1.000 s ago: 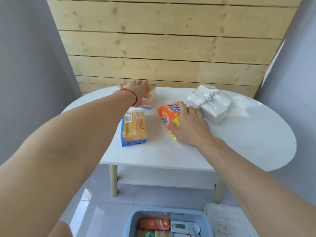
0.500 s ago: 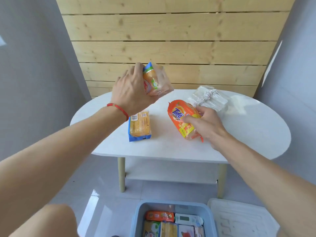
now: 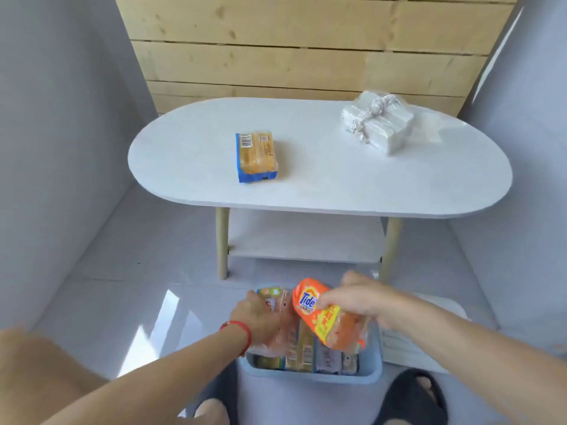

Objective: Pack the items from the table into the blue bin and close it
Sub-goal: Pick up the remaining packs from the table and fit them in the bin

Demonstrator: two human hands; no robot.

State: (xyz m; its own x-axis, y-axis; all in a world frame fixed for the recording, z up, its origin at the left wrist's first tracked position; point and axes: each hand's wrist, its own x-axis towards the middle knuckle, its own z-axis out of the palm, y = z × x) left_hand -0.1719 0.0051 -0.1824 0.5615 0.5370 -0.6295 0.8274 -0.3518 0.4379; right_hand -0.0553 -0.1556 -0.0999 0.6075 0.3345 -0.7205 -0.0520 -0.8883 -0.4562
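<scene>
The blue bin [image 3: 313, 375] stands on the floor between my feet, with several packets inside. My right hand [image 3: 356, 299] grips an orange Tide packet [image 3: 325, 317] just above the bin's right half. My left hand [image 3: 257, 317], with a red wristband, holds a clear orange-printed packet [image 3: 279, 329] over the bin's left half. On the white oval table [image 3: 322, 191] lie a blue-edged yellow packet [image 3: 256, 156] near the middle and a clear-wrapped white bundle [image 3: 377, 121] at the back right.
The bin's white lid [image 3: 408, 348] lies on the floor right of the bin, partly behind my right forearm. The table has a lower shelf [image 3: 303, 237] and pale wooden legs. A wooden slat wall stands behind. My black slippers flank the bin.
Both hands have lifted their packets off the table and carried them down to the bin. The view has tilted downward with them.
</scene>
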